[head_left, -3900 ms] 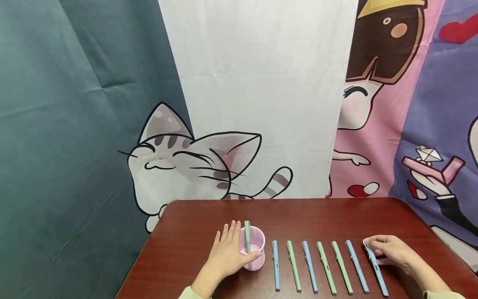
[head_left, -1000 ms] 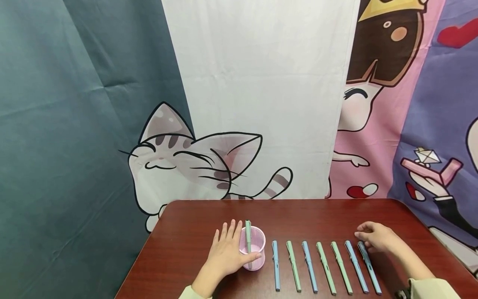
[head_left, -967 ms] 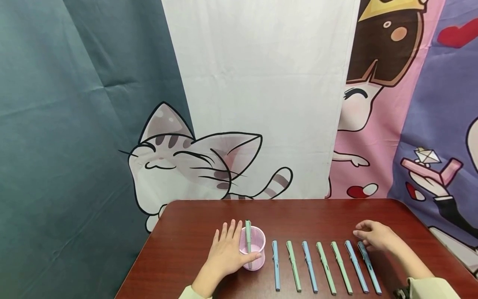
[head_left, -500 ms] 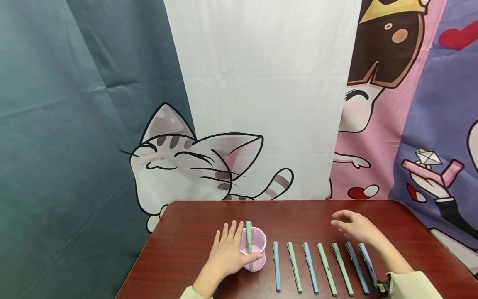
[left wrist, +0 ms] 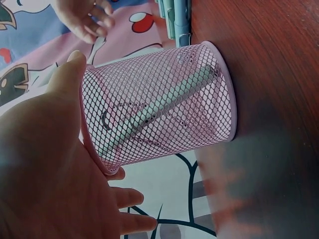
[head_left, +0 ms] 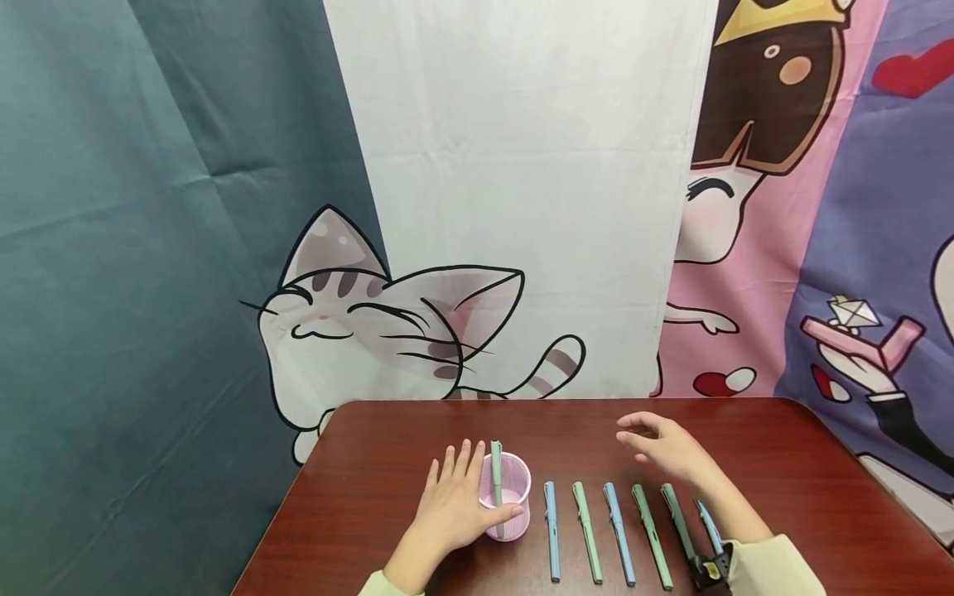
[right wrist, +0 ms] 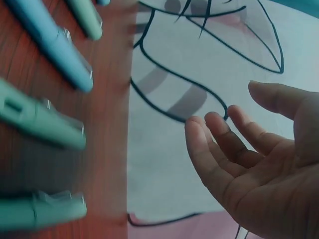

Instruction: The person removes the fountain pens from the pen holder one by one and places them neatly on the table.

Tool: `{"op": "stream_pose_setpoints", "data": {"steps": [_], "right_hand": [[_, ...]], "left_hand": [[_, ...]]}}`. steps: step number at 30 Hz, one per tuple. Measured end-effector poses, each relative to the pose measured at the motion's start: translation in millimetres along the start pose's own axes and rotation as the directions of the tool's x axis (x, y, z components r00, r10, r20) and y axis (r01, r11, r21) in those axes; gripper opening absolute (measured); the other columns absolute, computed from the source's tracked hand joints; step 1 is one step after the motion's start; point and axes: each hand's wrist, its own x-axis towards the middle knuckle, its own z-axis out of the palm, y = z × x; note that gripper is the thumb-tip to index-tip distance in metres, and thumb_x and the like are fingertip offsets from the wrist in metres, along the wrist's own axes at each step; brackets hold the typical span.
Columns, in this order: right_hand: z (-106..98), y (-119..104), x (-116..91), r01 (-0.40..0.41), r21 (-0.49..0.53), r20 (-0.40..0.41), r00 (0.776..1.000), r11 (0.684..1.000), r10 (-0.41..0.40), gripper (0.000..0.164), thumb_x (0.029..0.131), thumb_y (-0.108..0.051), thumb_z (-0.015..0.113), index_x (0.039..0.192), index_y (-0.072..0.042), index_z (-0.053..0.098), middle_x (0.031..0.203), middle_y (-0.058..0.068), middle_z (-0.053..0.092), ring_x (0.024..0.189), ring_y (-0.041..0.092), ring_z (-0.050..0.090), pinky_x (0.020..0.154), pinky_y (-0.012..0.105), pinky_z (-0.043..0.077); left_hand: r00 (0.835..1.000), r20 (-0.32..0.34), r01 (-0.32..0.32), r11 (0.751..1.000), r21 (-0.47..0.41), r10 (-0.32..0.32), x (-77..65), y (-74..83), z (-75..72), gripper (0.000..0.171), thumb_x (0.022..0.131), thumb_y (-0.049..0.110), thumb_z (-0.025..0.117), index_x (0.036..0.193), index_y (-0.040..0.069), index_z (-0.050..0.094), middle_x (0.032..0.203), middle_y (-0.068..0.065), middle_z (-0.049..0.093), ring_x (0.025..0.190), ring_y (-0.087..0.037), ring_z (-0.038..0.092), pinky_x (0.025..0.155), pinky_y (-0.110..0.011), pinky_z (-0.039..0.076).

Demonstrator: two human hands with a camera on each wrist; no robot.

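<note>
My left hand (head_left: 453, 501) rests against a pink mesh pen holder (head_left: 519, 520), its fingers straight and spread, the thumb across the near side. Inside leans one green pen (head_left: 495, 465), visible through the mesh (left wrist: 149, 74) in the left wrist view. My right hand (head_left: 663, 445) hovers beyond the pens' far ends, fingers loosely bent, holding nothing; its palm (right wrist: 269, 199) shows in the right wrist view. Below it lie several capped pens in a row, among them a blue pen (head_left: 552, 530), a green pen (head_left: 587, 530) and another blue pen (head_left: 619, 534). My right forearm covers the row's right end.
The reddish-brown table (head_left: 417, 430) ends at a hanging cloth (head_left: 537, 207) printed with a cartoon cat. A dark wrist device (head_left: 708, 569) sits at my right cuff, over the near ends of the right-hand pens.
My right hand has let go of the rightmost blue pen, which lies a little further left than before, and has moved left above the row. My left hand and the pen holder stay put.
</note>
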Motion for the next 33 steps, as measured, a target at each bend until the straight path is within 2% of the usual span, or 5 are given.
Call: {"op": "stream_pose_setpoints", "data": {"steps": [4, 13, 18, 26, 33], "right_hand": [[14, -4, 4, 0.026, 0.039, 0.007, 1.000, 0.999, -0.027, 0.041, 0.098, -0.025, 0.068, 0.128, 0.002, 0.061, 0.122, 0.019, 0.065, 0.110, 0.036, 0.066, 0.085, 0.041, 0.060], [44, -19, 12, 0.063, 0.149, 0.029, 0.997, 0.987, -0.068, 0.038, 0.098, -0.022, 0.069, 0.127, 0.002, 0.062, 0.120, 0.018, 0.066, 0.108, 0.028, 0.067, 0.088, 0.044, 0.059], [57, -25, 15, 0.043, 0.204, 0.030, 0.998, 0.978, -0.050, 0.039, 0.097, -0.023, 0.070, 0.127, 0.001, 0.063, 0.123, 0.019, 0.065, 0.110, 0.028, 0.067, 0.091, 0.045, 0.058], [75, -29, 24, 0.098, 0.208, 0.059, 0.992, 0.973, -0.113, 0.038, 0.098, -0.022, 0.069, 0.126, 0.003, 0.063, 0.120, 0.019, 0.066, 0.109, 0.030, 0.066, 0.087, 0.042, 0.059], [95, -33, 31, 0.045, 0.250, 0.059, 0.996, 0.967, -0.061, 0.037, 0.096, -0.026, 0.071, 0.124, -0.002, 0.065, 0.118, 0.015, 0.067, 0.109, 0.030, 0.067, 0.091, 0.044, 0.058]], "left_hand": [[1.000, 0.000, 0.003, 1.000, -0.001, -0.003, 0.4, 0.2, 0.1, 0.113, 0.076, 0.083, 0.061, 0.158, 0.009, 0.034, 0.162, -0.020, 0.033, 0.149, -0.047, 0.026, 0.119, -0.064, 0.020], [1.000, 0.010, 0.008, 1.000, -0.008, -0.008, 0.6, -0.1, -0.5, 0.114, 0.076, 0.083, 0.060, 0.158, 0.009, 0.033, 0.162, -0.020, 0.033, 0.149, -0.047, 0.025, 0.119, -0.064, 0.019], [1.000, 0.012, 0.010, 1.000, -0.016, -0.010, 0.5, 0.5, -0.3, 0.114, 0.076, 0.082, 0.062, 0.158, 0.008, 0.034, 0.162, -0.020, 0.033, 0.149, -0.047, 0.025, 0.119, -0.065, 0.019], [1.000, 0.010, 0.008, 1.000, -0.010, -0.008, 1.1, 1.4, -0.1, 0.113, 0.077, 0.081, 0.062, 0.158, 0.008, 0.034, 0.161, -0.020, 0.033, 0.149, -0.047, 0.025, 0.118, -0.065, 0.019], [1.000, 0.014, 0.009, 1.000, -0.012, -0.009, 0.0, 2.1, -1.9, 0.112, 0.077, 0.079, 0.064, 0.158, 0.007, 0.034, 0.161, -0.021, 0.033, 0.149, -0.048, 0.025, 0.118, -0.065, 0.019]]}}
